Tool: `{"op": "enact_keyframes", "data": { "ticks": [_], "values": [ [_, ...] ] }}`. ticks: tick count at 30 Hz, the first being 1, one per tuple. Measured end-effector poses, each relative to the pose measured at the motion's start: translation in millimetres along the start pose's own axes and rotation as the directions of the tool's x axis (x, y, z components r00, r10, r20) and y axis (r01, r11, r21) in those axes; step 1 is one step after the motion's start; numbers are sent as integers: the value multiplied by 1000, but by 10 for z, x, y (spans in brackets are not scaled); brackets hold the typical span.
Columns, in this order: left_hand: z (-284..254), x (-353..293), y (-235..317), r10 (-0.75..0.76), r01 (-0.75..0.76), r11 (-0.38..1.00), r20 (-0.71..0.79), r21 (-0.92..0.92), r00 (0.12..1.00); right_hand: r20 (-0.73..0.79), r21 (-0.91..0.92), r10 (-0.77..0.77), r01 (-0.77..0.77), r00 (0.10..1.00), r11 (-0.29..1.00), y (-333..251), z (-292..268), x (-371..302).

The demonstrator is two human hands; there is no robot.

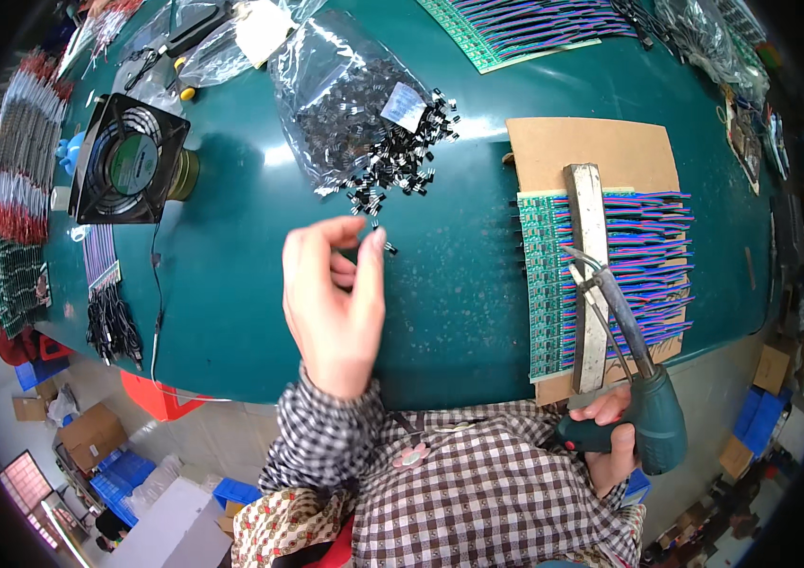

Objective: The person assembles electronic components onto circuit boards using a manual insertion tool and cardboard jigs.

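My left hand (334,301) hovers over the table at the near end of a pile of small black components with metal legs (400,156). Its fingers are curled, with a small gap between thumb and index fingertips, and nothing shows between them. A loose component (390,248) lies beside the thumb. My right hand (613,434) grips the handle of a dark green soldering gun (659,421). The gun's thin metal barrel reaches over a pale metal bar (589,331). This bar lies across a row of green circuit boards (544,293) with blue, red and black wires (648,237).
A cardboard sheet (600,147) lies under the boards. Clear plastic bag (335,104) spills the components. A square black fan (129,163) stands at left, near wire bundles (18,156). More wired boards (515,33) lie at the far edge. A red stool (160,396) stands below.
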State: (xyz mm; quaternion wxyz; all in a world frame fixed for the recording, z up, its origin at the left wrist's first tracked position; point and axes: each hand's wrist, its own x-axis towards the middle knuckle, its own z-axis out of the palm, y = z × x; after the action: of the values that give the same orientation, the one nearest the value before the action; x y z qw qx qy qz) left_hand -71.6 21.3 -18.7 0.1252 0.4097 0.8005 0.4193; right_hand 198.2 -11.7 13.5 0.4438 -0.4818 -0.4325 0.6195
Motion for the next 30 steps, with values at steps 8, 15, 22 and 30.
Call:
{"op": "enact_keyframes", "data": {
  "ticks": [8,15,22,30],
  "values": [
    [36,135,-24,78,-83,986,37,143,996,27,62,-79,77,996,995,-6,13,48],
    [105,-378,564,498,-331,812,275,-481,822,-22,165,52,-47,998,985,-105,36,176],
    [254,-657,710,615,-352,721,317,-597,722,48,-152,55,-47,997,987,-209,175,367],
    [115,-645,738,281,251,781,681,-572,676,53,-212,46,-34,998,977,-251,201,311]
  ]
}}
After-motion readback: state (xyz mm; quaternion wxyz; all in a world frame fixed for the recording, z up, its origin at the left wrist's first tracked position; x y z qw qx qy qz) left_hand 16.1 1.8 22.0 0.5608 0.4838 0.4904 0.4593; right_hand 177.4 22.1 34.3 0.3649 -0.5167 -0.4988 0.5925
